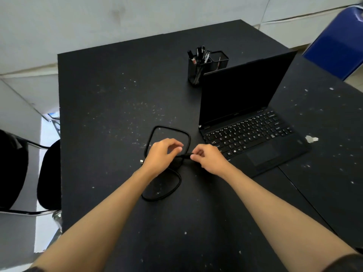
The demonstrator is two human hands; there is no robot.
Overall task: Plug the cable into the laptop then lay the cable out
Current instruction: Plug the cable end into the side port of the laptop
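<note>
A black cable lies coiled in a figure-eight on the black table, bound at its middle. A silver plug end pokes out left of my left wrist. My left hand rests over the coil's middle with fingers curled around it. My right hand pinches the black strap or cable at the coil's waist. An open black laptop with a dark screen sits just right of my hands, its left edge close to the coil.
A black mesh pen holder with several pens stands behind the laptop. A black chair is at the table's left edge. A blue chair stands far right. A seam divides the table on the right.
</note>
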